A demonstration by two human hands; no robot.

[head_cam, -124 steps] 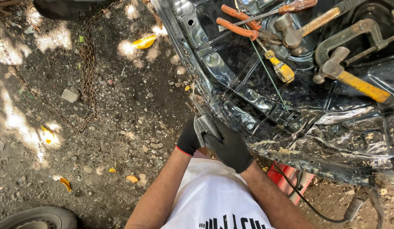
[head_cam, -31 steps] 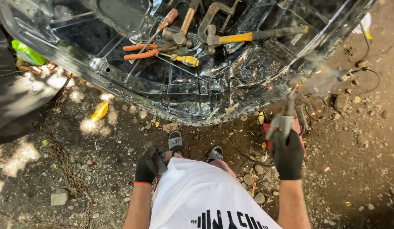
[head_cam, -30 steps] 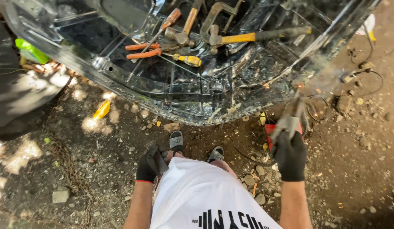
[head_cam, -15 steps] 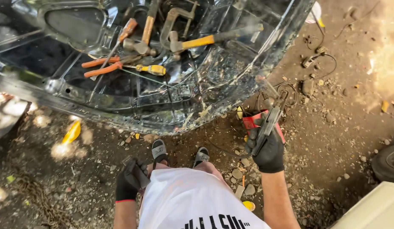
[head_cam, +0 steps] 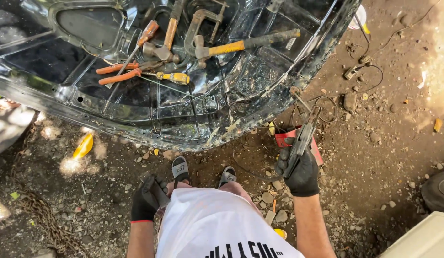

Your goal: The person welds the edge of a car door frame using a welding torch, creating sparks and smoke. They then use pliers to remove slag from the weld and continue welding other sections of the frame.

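Black-gloved right hand [head_cam: 303,172] is closed around a grey metal clamp tool [head_cam: 302,143], held above a red box [head_cam: 298,143] beside the bent black sheet-metal panel [head_cam: 183,119]. Black-gloved left hand [head_cam: 146,200] grips a small dark flat piece [head_cam: 157,191] at the knee. Judged step: bringing the tool up; positioning it at the panel edge needs a steady aim.

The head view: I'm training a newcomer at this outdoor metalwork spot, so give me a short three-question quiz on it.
1. True or false: both hands wear black gloves.
2. Which hand holds the metal clamp tool: A left, B right?
3. Fill in: the hammers lie in the black sheet-metal ____.

Key:
1. True: left hand, right hand.
2. B: the right hand's grip is shut on the metal clamp tool.
3. Panel: the hammers lie in the panel.
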